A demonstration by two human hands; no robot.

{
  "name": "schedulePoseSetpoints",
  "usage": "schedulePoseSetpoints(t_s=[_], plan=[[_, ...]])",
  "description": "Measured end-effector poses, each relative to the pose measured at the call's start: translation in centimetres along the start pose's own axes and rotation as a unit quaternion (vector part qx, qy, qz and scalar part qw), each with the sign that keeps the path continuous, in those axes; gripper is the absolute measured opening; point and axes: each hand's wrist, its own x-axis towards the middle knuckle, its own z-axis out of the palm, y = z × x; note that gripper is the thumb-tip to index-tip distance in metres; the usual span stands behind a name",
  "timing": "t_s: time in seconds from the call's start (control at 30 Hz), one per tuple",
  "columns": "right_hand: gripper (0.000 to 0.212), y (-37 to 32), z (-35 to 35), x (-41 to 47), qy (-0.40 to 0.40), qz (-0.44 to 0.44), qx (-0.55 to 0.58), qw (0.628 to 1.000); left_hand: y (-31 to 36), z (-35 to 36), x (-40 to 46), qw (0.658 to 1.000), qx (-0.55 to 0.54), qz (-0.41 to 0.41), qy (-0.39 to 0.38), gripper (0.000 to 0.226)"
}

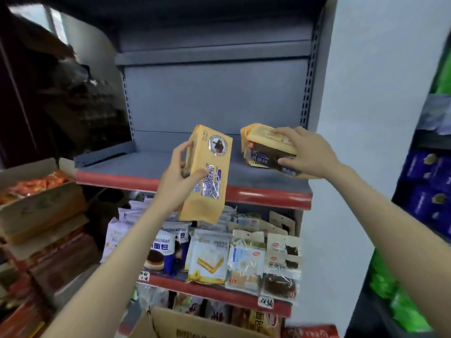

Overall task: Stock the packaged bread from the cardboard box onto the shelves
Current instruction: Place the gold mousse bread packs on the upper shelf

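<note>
Left fingers [195, 173] curl round an upright bread pack [207, 176] before the shelf [146, 164] — arm raised. Right hand [302, 152] clamps a second pack [266, 150], tilted on the shelf — arm stretched forward. Box [195, 323] sits below.

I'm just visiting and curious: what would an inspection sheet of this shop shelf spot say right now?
Surface: grey shelf with red front edge, mostly bare.
Job's things: yellow bread pack held upright before the shelf; second bread pack at the shelf's right end, whether resting cannot be told; cardboard box below.
Clutter: mixed bread packets crowd the lower shelf.
Grippers: left hand grips the yellow bread pack; right hand grips the second bread pack.
Cables: nothing seen.
Surroundings: open cartons stacked left; white pillar right.
</note>
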Motion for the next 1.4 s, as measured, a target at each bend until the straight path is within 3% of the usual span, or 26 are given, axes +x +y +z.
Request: schedulePoseSetpoints(t_s=[0.17, 0.27, 0.33, 0.4, 0.47, 0.57, 0.63, 0.7, 0.83, 0.93, 1.03, 1.1, 1.23, 1.4], plan=[[0.061, 2.5, 5.4, 5.1, -0.075, -0.011, -0.012, 0.997, -0.3, 1.1, 4.4, 0.999, -0.026, -0.011, -0.02, 0.059], [0.05, 3.5, 7.7, 6.9, -0.123, -0.001, -0.118, 0.985, -0.5, 2.1, 6.7, 0.999, -0.037, -0.021, -0.03, 0.063], [0.042, 2.6, 7.2, 6.7, -0.051, 0.037, -0.062, 0.996, -0.3, 3.1, 8.0, 0.998, -0.04, -0.029, -0.033, 0.068], [0.04, 0.3, 5.3, 4.8, 0.06, 0.029, 0.139, 0.988, -0.1, 4.3, 9.2, 0.998, -0.039, -0.041, -0.031, 0.073], [0.055, -3.1, 3.5, 1.7, 0.048, -0.028, 0.245, 0.968, 0.6, 5.8, 10.0, 0.997, -0.053, -0.045, -0.032, 0.074], [0.09, -6.6, 4.4, -1.7, -0.011, -0.073, 0.087, 0.993, 1.6, 8.2, 10.7, 0.995, -0.085, -0.041, -0.044, 0.067], [0.096, -6.6, 5.6, -2.2, 0.034, -0.041, 0.002, 0.999, 2.0, 9.4, 10.4, 0.993, -0.102, -0.042, -0.045, 0.056], [0.078, -5.4, 5.6, -1.9, 0.132, -0.03, 0.005, 0.991, 1.9, 10.2, 9.8, 0.995, -0.086, -0.03, -0.044, 0.043], [0.048, -0.3, 4.9, -1.1, 0.102, 0.079, 0.145, 0.981, 1.4, 11.0, 8.9, 0.996, -0.01, 0.009, -0.084, 0.038], [0.037, 2.6, 3.9, -0.9, 0.113, 0.186, 0.213, 0.953, 0.5, 10.9, 9.2, 0.997, 0.014, 0.01, -0.08, 0.054], [0.035, 4.0, 3.6, -0.7, 0.115, 0.219, 0.187, 0.951, -0.2, 10.9, 9.4, 0.997, 0.013, 0.019, -0.067, 0.074], [0.035, 4.5, 3.7, -0.5, 0.124, 0.219, 0.163, 0.954, -0.4, 11.2, 9.5, 0.997, 0.019, 0.017, -0.072, 0.077], [0.028, 4.1, 4.0, -0.5, 0.117, 0.194, 0.075, 0.971, -0.7, 12.2, 9.4, 0.997, 0.047, 0.018, -0.055, 0.063], [0.021, 0.4, 4.1, -3.5, 0.213, 0.059, 0.061, 0.973, -0.4, 12.3, 7.5, 0.989, 0.117, 0.083, 0.041, 0.046]])
